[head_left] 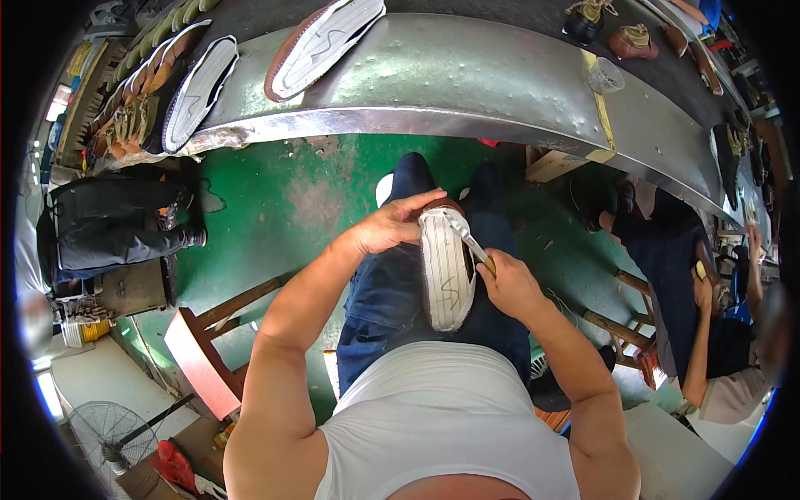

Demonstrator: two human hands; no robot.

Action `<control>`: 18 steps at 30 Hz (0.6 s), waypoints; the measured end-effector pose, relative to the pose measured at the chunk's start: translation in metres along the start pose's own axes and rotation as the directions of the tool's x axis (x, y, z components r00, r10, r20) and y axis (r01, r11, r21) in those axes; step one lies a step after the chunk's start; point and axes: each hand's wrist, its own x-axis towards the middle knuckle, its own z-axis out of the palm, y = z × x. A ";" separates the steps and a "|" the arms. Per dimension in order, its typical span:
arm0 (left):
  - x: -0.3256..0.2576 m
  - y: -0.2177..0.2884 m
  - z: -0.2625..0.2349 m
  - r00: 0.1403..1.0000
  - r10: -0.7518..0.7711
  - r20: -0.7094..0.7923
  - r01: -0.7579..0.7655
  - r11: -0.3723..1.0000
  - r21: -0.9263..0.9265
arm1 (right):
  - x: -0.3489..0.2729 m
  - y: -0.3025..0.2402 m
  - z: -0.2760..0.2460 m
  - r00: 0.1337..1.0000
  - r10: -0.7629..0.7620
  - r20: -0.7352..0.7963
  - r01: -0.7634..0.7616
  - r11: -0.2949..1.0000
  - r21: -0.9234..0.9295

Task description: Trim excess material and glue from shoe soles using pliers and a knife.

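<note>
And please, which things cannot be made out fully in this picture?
In the head view:
Tool: handle mostly covered by the right hand.
Held shoe: upper side mostly turned away from camera.
Brown-edged shoe on the metal bench: far end cut off by the top edge.
Co-worker at right: head blurred near the rim.

The head view (a wide fisheye) looks steeply down over the lap, facing the bench beyond.
</note>
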 end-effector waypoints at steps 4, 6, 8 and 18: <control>0.016 -0.006 0.011 0.970 0.017 -0.242 0.090 0.900 0.426 | 0.000 -0.006 -0.013 0.996 0.058 0.068 -0.059 0.998 0.011; 0.020 -0.001 0.014 0.951 0.130 -0.280 0.097 0.735 0.671 | 0.001 -0.005 -0.016 0.989 0.102 0.103 -0.109 0.992 0.059; 0.018 0.013 0.006 0.980 -0.040 -0.196 0.177 0.633 0.754 | 0.004 -0.003 -0.017 0.964 0.192 0.183 -0.214 0.971 0.109; 0.033 -0.001 0.005 0.983 -0.181 -0.004 0.181 0.982 -0.046 | 0.001 -0.022 -0.029 0.977 0.167 0.134 -0.163 0.986 -0.041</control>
